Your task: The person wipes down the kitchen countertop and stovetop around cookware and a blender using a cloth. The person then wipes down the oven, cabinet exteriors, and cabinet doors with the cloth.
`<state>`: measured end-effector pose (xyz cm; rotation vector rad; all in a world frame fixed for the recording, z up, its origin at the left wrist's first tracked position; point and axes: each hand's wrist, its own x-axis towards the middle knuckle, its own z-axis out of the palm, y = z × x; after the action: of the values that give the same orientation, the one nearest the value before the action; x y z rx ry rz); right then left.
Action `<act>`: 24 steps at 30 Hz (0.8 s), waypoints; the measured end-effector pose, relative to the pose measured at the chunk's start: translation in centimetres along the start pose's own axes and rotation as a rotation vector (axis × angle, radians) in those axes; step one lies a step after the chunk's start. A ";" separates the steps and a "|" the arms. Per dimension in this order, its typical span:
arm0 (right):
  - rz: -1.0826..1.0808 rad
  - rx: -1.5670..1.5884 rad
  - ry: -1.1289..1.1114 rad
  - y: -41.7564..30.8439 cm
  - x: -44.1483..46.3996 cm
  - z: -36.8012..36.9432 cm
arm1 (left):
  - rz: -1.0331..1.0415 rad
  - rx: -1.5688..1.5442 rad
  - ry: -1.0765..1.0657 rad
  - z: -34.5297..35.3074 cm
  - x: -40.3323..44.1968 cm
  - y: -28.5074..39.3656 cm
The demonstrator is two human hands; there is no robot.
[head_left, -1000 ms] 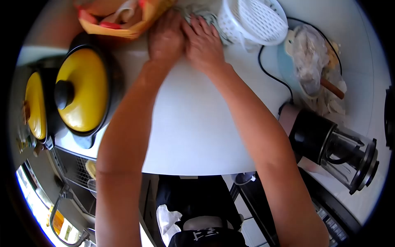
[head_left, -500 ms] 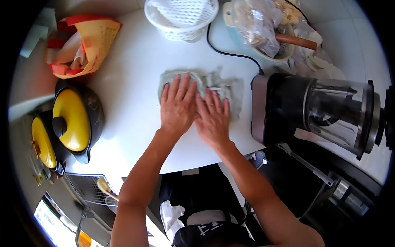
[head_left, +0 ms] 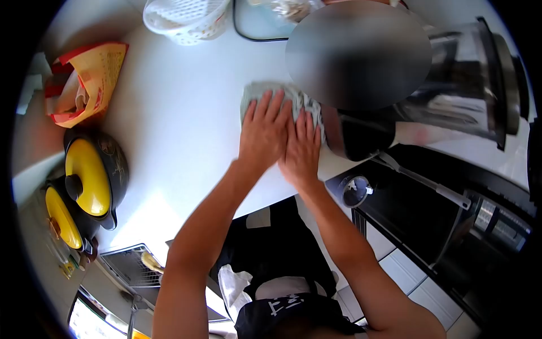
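Note:
My left hand (head_left: pixel 263 133) lies flat on a grey-green cloth (head_left: pixel 255 90) spread on the white countertop (head_left: pixel 186 113). Its fingers are stretched out and slightly apart. Beside it, my right hand (head_left: pixel 302 150) presses flat on the right part of the same cloth, fingers also extended. The two hands touch along their inner sides. The cloth is bunched at its right end, close to the base of a blender (head_left: pixel 361 138). Part of the cloth is hidden under both hands.
A blurred oval covers part of the blender. At the left stand black pots with yellow lids (head_left: pixel 95 183) and an open red-and-yellow bag (head_left: pixel 104 79). A white basket (head_left: pixel 189 25) sits at the back. The sink (head_left: pixel 132 265) is front left; an oven door (head_left: pixel 418 203) lies right.
Both hands and the cloth have slid right, to the blender's base, and the cloth is more gathered. The view has shifted and turned, and a blurred oval now covers part of the blender.

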<state>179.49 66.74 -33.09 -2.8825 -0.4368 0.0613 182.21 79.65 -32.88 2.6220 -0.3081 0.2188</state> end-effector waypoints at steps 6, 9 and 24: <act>0.126 0.035 -0.035 -0.3 -11.5 -1.0 | 0.046 -0.092 -0.214 -0.5 -8.5 6.1; 0.102 0.069 -0.074 -2.7 -14.7 -0.4 | -0.024 -0.103 -0.329 -1.4 -12.5 5.9; -0.343 0.420 -0.050 8.2 -14.2 -2.0 | -0.238 0.145 -0.201 2.7 -16.3 11.8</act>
<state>168.44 54.52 -32.92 -2.3668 -0.8137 0.1485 163.80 71.11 -33.27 2.7989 -0.0460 -0.1069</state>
